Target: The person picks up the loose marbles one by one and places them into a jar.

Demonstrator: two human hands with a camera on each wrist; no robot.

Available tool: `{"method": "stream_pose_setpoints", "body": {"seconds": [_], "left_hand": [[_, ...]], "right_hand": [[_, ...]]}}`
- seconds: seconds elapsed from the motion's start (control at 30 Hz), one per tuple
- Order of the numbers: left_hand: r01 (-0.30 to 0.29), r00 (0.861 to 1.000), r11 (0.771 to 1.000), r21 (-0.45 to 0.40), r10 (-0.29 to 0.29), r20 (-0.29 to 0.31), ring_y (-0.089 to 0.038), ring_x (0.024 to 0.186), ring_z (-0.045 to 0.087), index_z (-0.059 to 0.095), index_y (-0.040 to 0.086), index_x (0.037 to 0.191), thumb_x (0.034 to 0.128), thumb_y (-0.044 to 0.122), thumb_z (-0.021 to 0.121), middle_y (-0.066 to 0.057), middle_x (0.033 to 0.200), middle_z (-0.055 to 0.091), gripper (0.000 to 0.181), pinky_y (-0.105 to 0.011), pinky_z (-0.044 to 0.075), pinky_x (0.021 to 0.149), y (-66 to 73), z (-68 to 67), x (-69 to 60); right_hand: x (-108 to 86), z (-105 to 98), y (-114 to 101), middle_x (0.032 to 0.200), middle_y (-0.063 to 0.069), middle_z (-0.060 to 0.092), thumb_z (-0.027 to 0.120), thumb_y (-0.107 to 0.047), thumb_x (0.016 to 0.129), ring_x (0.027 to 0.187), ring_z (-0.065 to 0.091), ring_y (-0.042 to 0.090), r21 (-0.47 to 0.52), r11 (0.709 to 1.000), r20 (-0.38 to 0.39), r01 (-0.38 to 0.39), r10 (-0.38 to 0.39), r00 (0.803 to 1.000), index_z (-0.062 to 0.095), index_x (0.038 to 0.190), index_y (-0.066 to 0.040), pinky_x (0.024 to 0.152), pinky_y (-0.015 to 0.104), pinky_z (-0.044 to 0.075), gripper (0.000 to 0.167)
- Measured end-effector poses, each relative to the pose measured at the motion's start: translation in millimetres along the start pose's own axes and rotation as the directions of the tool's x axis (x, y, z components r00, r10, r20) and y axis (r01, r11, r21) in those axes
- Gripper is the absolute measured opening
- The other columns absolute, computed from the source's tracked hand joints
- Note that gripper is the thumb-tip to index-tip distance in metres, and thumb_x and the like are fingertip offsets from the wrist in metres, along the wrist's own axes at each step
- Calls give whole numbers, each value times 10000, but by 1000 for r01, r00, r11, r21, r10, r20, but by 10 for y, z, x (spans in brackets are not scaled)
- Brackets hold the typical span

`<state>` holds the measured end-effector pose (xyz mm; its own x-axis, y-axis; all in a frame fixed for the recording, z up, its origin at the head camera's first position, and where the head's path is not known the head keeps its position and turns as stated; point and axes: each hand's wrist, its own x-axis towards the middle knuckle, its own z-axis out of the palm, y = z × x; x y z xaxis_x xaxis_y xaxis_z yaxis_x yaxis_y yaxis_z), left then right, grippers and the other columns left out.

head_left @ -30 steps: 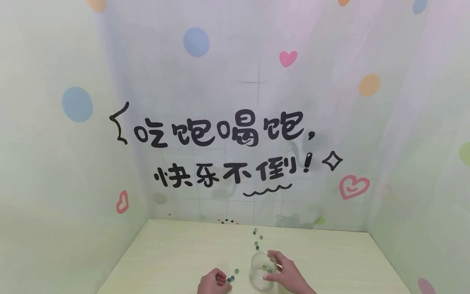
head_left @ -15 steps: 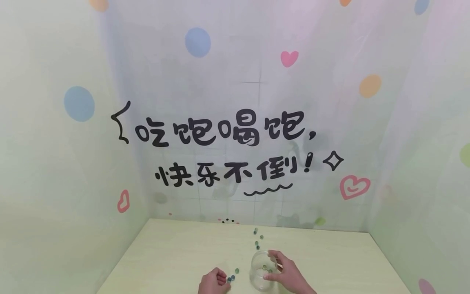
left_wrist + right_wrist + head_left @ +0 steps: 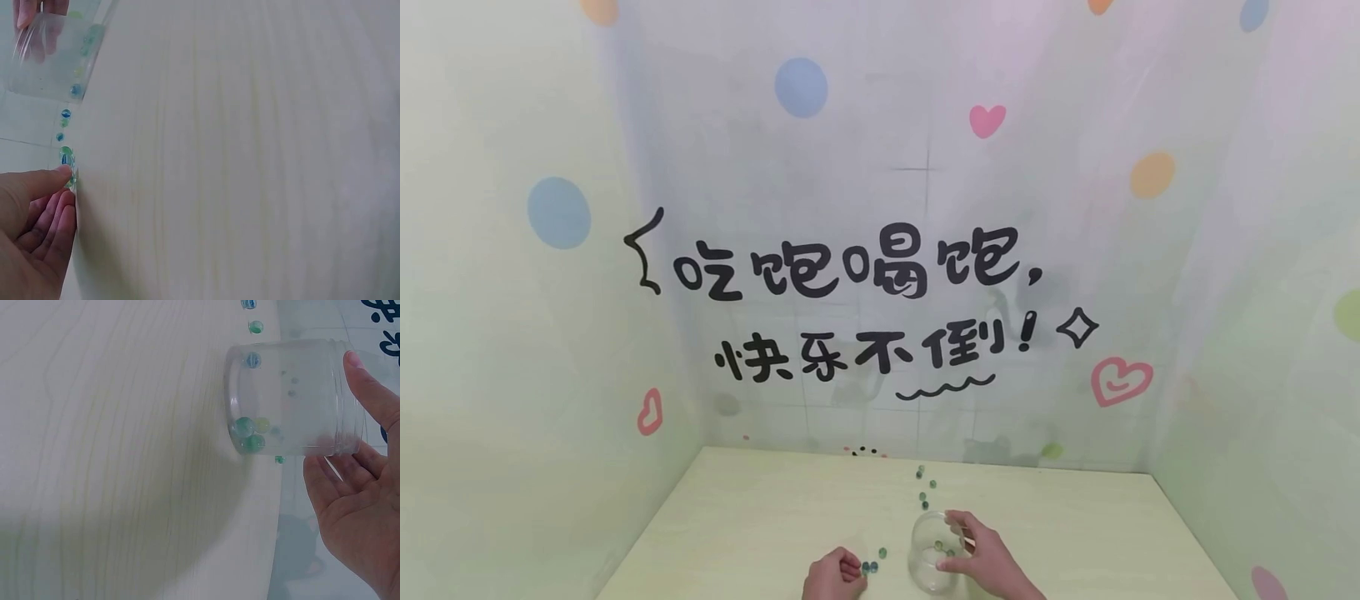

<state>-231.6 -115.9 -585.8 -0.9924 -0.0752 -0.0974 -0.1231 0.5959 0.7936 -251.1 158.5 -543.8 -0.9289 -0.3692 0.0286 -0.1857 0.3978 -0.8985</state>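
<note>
A clear, wide-mouthed plastic jar point(image 3: 925, 573) stands upright on the table, with blue-green and yellowish glass marbles point(image 3: 244, 427) at its bottom. My right hand point(image 3: 992, 562) grips the jar, the thumb on one side near the threaded rim and the fingers on the other. Left of the jar, my left hand point(image 3: 835, 575) is low at the table, its fingers curled. Two blue marbles point(image 3: 869, 567) lie together at its fingertips, and a green marble point(image 3: 882, 552) is just beyond. Whether the thumb point(image 3: 61, 174) and forefinger pinch a marble is unclear.
Beyond the jar, several loose marbles point(image 3: 922, 497) form a rough line toward the back wall point(image 3: 925, 417). Printed side walls flank the pale wooden table point(image 3: 760, 500).
The left thumb has drawn back slightly, and the nearest blue marble has shifted a little away from me. The right hand and jar stay put.
</note>
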Motion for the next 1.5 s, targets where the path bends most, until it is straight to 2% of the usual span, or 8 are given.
{"method": "stream_pose_setpoints", "body": {"seconds": [0.6, 0.87, 1.07, 1.5], "left_hand": [[-65, 997, 996, -63, 63, -34, -102, 727, 639, 664, 71, 877, 814, 44, 745, 27, 781, 665, 107, -312, 557, 680, -53, -26, -4], [-61, 998, 996, -71, 60, -23, -102, 719, 638, 671, 78, 848, 827, 47, 745, 30, 769, 667, 83, -313, 549, 666, -77, -39, 3], [-85, 996, 993, -80, 82, -34, -96, 723, 638, 681, 76, 847, 818, 43, 753, 29, 775, 673, 85, -296, 557, 670, -73, -51, 8], [-57, 997, 995, -86, 53, -48, -98, 725, 639, 688, 55, 856, 827, 23, 742, 18, 790, 683, 69, -306, 563, 677, -31, -68, 12]], "right_hand": [[6, 5, -2, 1383, 314, 526, 804, -284, 838, 1300, 469, 530, -14, 1000, -10, 16, -17, 1000, 455, 1398, 53, 1024, 586, 495, 740], [-11, 3, -17, 1376, 316, 532, 811, -270, 831, 1295, 473, 528, -24, 999, -21, 29, -30, 999, 460, 1391, 55, 1023, 582, 496, 736], [-9, 5, -13, 1378, 313, 535, 815, -263, 827, 1294, 487, 511, -35, 999, -29, 37, -38, 999, 462, 1391, 55, 1023, 557, 504, 738], [-20, 6, 6, 1381, 325, 524, 810, -254, 833, 1301, 472, 524, -13, 1000, -17, 26, -26, 1000, 459, 1392, 62, 1027, 571, 499, 732]]}}
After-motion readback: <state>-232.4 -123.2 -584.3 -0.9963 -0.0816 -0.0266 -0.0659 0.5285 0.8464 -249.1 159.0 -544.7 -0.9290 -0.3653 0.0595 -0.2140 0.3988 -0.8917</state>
